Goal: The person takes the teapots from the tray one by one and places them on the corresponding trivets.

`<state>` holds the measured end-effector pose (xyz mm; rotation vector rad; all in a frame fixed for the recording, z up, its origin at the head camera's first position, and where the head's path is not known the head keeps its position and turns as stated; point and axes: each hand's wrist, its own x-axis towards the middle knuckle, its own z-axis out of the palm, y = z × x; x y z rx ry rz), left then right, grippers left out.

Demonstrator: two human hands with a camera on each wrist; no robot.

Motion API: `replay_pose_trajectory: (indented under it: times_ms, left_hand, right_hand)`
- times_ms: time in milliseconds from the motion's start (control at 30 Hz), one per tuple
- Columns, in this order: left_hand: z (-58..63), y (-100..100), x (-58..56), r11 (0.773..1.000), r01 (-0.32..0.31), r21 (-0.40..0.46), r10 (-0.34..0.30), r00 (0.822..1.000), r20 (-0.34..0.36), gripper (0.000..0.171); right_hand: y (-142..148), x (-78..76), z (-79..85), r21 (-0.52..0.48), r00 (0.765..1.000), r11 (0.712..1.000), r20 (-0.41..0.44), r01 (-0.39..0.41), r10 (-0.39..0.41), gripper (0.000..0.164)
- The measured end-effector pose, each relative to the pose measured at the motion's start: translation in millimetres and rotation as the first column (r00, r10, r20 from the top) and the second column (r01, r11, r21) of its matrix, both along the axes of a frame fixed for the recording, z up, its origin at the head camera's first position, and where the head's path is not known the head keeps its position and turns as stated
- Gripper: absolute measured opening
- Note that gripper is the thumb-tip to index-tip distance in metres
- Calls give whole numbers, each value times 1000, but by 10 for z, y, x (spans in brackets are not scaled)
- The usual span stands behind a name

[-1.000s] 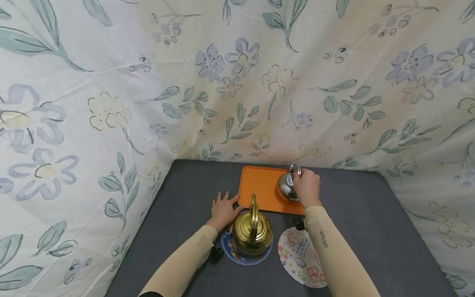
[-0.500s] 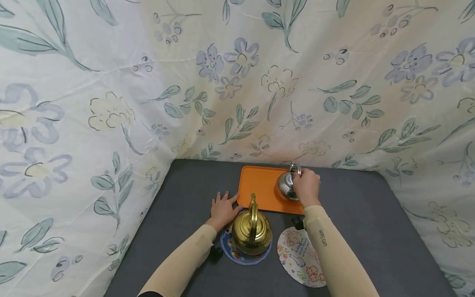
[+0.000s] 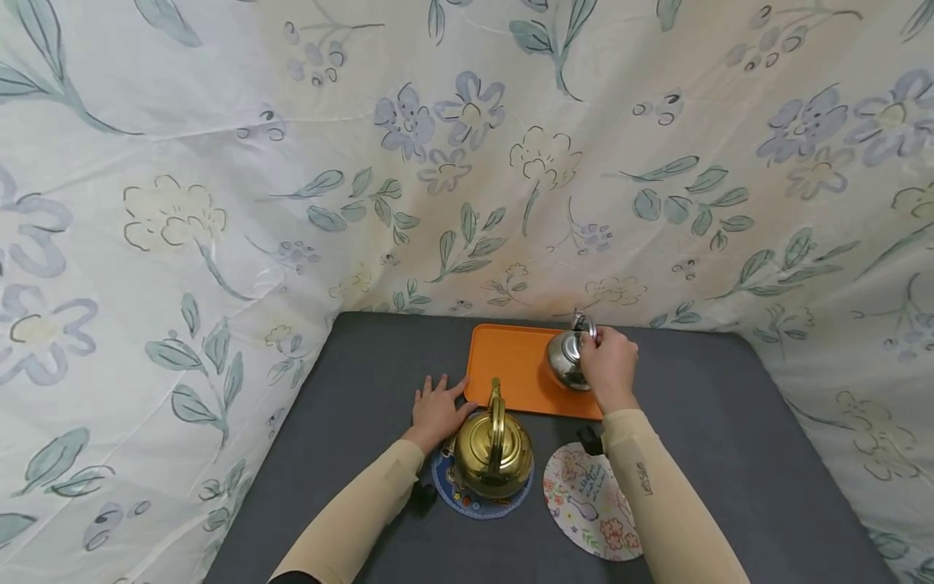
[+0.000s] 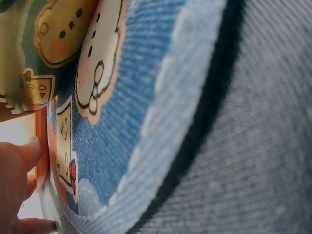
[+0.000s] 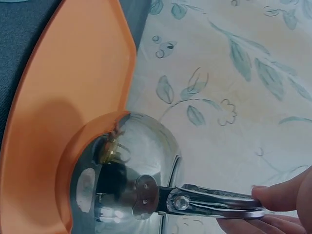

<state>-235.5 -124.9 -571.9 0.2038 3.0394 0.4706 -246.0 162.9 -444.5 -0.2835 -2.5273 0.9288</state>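
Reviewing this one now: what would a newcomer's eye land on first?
Probably the gold kettle, upright on a round blue mat beside the left hand. Next, the orange tray beyond it, where the right hand holds a silver kettle by its handle at the tray's right end.

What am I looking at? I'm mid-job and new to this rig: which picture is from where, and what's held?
No machine here: these are a person's left hand and right hand, both bare. The wide picture comes from a head-worn camera; the two close-ups come from cameras on the left and right wrists. On the dark grey table, a shiny gold metal kettle stands on a round blue cartoon-print mat; a round white floral mat lies to its right. Beyond them is an orange rectangular tray. The right hand grips the handle of a shiny, round silver metal kettle at the tray's right end; whether they touch is unclear. The left hand holds nothing, spread at the tray's left edge.
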Motion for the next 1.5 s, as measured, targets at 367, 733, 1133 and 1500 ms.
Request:
replay_pose_trajectory:
  times_ms: [367, 733, 1133, 1500]
  left_hand:
    - [-9, -16, 25, 1000, 7, 17, -7, 1000, 9, 62]
    - [-22, -21, 24, 999, -2, 35, 1, 1000, 20, 63]
    - [-7, -41, 28, 999, -12, 31, 12, 1000, 16, 62]
    - [-15, -30, 4, 1000, -2, 22, 1, 1000, 22, 63]
  right_hand:
    - [-48, 213, 151, 2, 1000, 1000, -8, -26, 26, 28]
    - [-88, 448, 270, 13, 995, 999, -89, -37, 38, 28]
    - [-64, 690, 263, 6, 989, 999, -140, -51, 51, 29]
    - [16, 1007, 306, -22, 986, 999, -162, -38, 34, 28]
